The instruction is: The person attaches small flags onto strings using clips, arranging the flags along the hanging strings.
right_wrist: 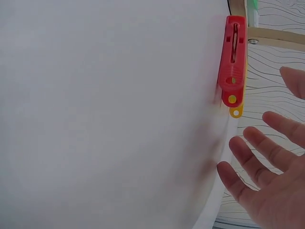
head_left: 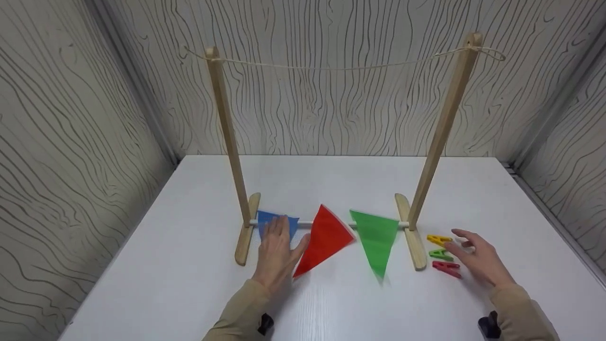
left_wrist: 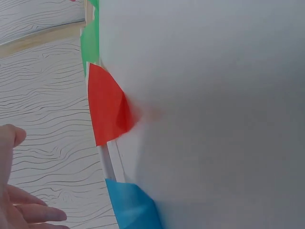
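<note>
My left hand (head_left: 277,255) is stretched out over the blue triangular flag (head_left: 262,219), covering part of it in the head view. Its fingers are apart from the flag in the left wrist view, and nothing is held. Right of that hand lies a red triangular flag (head_left: 325,240), then a green one (head_left: 378,234). My right hand (head_left: 483,258) hovers with spread fingers beside three clothespins: yellow (head_left: 438,239), green (head_left: 440,255) and red (head_left: 446,268). In the right wrist view the red clothespin (right_wrist: 232,57) overlaps the yellow one, and the hand grips nothing.
A wooden stand rises behind the flags, its left post (head_left: 227,128) and right post (head_left: 445,123) joined low down by a white rod (head_left: 306,223). A thin string (head_left: 331,68) sags between the post tops. Wood-patterned walls surround the white table (head_left: 180,284).
</note>
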`<state>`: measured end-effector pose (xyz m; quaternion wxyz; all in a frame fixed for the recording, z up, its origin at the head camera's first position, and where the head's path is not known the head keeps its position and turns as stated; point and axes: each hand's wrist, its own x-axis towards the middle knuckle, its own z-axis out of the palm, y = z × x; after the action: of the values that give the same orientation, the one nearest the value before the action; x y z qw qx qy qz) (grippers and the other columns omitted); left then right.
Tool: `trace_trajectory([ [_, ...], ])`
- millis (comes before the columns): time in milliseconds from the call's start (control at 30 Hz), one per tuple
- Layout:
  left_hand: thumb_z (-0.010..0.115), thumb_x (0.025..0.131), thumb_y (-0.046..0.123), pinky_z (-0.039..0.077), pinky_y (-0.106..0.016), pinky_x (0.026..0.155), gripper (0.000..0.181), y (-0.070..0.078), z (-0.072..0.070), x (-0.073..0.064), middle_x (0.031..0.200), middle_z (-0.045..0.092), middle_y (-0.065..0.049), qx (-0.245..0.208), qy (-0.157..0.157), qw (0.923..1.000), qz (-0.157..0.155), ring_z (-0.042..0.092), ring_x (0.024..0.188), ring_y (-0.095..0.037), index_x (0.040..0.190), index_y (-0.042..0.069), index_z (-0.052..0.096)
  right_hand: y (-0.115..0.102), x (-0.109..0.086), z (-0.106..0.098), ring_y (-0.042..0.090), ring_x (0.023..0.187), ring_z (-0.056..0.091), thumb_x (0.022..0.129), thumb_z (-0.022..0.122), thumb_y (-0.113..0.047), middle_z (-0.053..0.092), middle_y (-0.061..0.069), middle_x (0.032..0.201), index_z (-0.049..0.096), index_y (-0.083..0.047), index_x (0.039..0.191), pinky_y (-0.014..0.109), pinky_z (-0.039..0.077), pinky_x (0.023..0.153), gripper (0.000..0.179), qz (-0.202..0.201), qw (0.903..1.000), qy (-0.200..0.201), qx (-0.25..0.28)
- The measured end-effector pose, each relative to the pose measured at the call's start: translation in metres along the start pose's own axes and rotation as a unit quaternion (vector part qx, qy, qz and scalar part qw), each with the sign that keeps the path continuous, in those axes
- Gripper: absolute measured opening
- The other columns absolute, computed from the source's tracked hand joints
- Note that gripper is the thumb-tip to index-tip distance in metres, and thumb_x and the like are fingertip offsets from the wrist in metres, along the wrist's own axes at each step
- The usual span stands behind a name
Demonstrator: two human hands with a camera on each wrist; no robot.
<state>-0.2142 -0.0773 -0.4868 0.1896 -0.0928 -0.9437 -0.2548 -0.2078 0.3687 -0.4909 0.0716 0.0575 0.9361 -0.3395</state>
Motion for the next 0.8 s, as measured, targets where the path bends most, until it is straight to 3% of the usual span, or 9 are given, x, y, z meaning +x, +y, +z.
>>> trace_trajectory([
  [400,0.064,0.093,0.045,0.041,-0.058,0.112,0.07,0.027,0.029,0.018,0.144,0.057,-0.023,-0.057,-0.062,0.9962,-0.022,0.052,0.136,-0.045,0.141,-0.005,0.051,0.006,0.0,0.003,0.045,0.121,0.047,0.101,0.057,-0.046,0.042,0.033,0.144,0.038,0.002,0.149,0.056,0.049,0.096,0.07,-0.025,0.999,0.033,0.016],
  [800,0.065,0.095,0.04,0.036,-0.053,0.118,0.057,0.051,0.053,0.035,0.137,0.065,-0.014,-0.012,-0.071,0.9974,0.01,0.058,0.133,-0.032,0.138,0.004,0.058,0.011,0.006,0.001,0.044,0.119,0.048,0.1,0.06,-0.04,0.046,0.033,0.14,0.042,0.003,0.147,0.052,0.049,0.095,0.066,-0.021,0.999,0.031,0.025],
])
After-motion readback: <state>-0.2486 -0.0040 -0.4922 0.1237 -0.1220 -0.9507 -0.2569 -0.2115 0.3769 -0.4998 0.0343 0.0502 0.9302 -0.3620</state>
